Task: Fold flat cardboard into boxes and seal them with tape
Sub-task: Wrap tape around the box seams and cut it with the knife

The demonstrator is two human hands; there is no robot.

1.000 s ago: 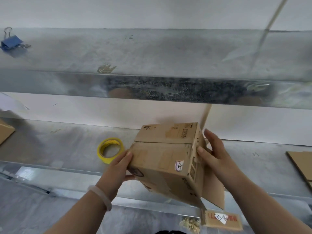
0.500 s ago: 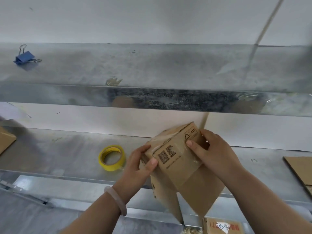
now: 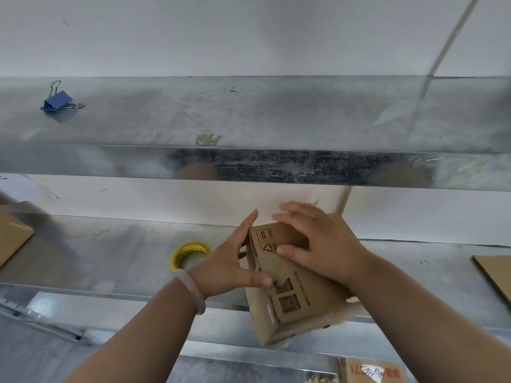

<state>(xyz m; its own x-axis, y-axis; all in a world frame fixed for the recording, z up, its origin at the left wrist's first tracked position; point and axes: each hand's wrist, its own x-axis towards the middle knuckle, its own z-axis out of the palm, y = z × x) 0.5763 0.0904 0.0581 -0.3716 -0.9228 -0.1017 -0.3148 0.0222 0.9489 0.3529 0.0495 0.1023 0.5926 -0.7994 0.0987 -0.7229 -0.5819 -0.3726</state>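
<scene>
You are steadying the cardboard box (image 3: pixel 293 297), tilted over the front edge of the lower shelf (image 3: pixel 110 258). Your left hand (image 3: pixel 232 264) is lying straight-fingered along its left side, thumb on top. Your right hand (image 3: pixel 318 244) is pressing spread fingers on its upper face, seemingly not clasping.

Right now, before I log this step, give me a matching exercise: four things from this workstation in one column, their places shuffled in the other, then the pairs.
Things
1. cardboard box
2. yellow tape roll
3. blue binder clip
4. flat cardboard sheet

Places
A. upper shelf, far left
B. lower shelf, far right edge
C. between the left hand and the right hand
D. lower shelf, just left of the left hand

Pairs: 1-C, 2-D, 3-A, 4-B
</scene>
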